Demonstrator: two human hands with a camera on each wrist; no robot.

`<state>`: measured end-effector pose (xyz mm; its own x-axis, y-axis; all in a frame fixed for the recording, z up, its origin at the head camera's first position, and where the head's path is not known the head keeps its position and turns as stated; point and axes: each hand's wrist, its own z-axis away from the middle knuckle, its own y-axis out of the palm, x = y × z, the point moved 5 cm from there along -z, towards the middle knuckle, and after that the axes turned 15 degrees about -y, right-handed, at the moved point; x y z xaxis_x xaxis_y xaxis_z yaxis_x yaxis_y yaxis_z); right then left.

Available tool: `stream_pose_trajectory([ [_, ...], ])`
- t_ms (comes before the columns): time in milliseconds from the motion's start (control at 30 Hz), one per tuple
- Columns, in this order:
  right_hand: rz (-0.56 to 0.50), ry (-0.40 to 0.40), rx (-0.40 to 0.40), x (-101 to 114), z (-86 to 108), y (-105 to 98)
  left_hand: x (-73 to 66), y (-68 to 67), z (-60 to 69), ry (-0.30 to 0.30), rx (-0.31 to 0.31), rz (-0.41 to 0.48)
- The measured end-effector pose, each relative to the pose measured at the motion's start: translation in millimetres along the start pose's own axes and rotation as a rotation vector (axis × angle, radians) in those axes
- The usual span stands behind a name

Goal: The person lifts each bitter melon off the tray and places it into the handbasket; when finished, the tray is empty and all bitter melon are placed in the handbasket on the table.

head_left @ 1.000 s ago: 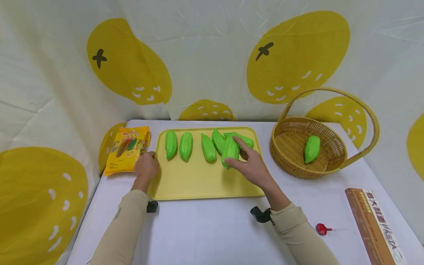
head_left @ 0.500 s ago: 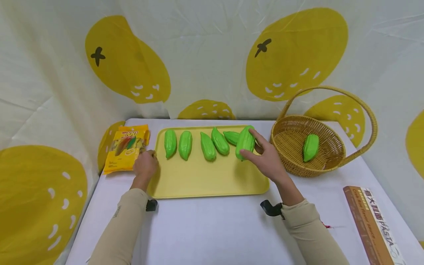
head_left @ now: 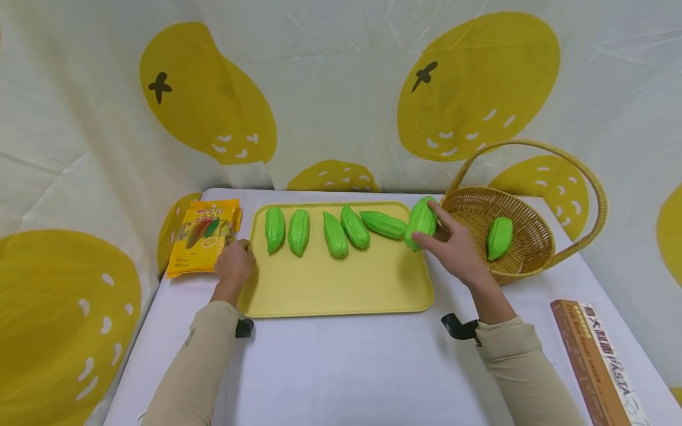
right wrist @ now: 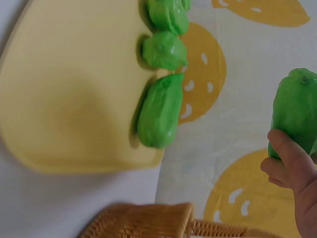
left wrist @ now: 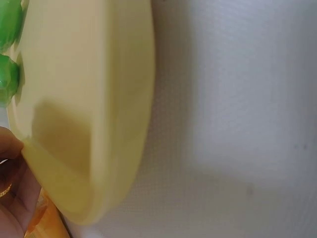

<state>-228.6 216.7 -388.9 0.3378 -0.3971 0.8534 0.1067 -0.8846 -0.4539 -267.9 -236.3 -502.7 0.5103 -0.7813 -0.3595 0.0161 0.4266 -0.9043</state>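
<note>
Right of the held green vegetable (head_left: 420, 219), a box (head_left: 598, 362) reads "PASTA".

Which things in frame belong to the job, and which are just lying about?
Likely in the job:
- held green piece, gripped by the right hand
- yellow tray, left hand at its left rim
- five green pieces on the tray
- wicker basket, one green piece inside

Likely just lying about:
- yellow snack packet
- pasta box
</note>
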Motion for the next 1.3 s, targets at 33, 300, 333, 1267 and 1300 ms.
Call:
stream_pose_trajectory([
  [33, 0.033, 0.006, -0.003, 0, 0.2, -5, -0.2, -0.2, -0.1, 0.0, -0.002, -0.001],
  [300, 0.172, 0.061, -0.014, -14, 5.0, -31, -1.1, -0.4, -1.1, 0.017, -0.023, -0.006],
  [333, 0.174, 0.066, -0.016, -16, 5.1, -33, -0.7, -0.4, -0.7, 0.013, -0.024, -0.006],
  [1267, 0.245, 0.255, 0.019, -97, 12.4, -82, 0.4, 1.2, 1.1, 0.011, -0.042, 0.015],
  [1300, 0.239, 0.262, 0.025, -99, 12.4, -82, 0.3, 1.2, 1.5, 0.009, -0.043, 0.014],
])
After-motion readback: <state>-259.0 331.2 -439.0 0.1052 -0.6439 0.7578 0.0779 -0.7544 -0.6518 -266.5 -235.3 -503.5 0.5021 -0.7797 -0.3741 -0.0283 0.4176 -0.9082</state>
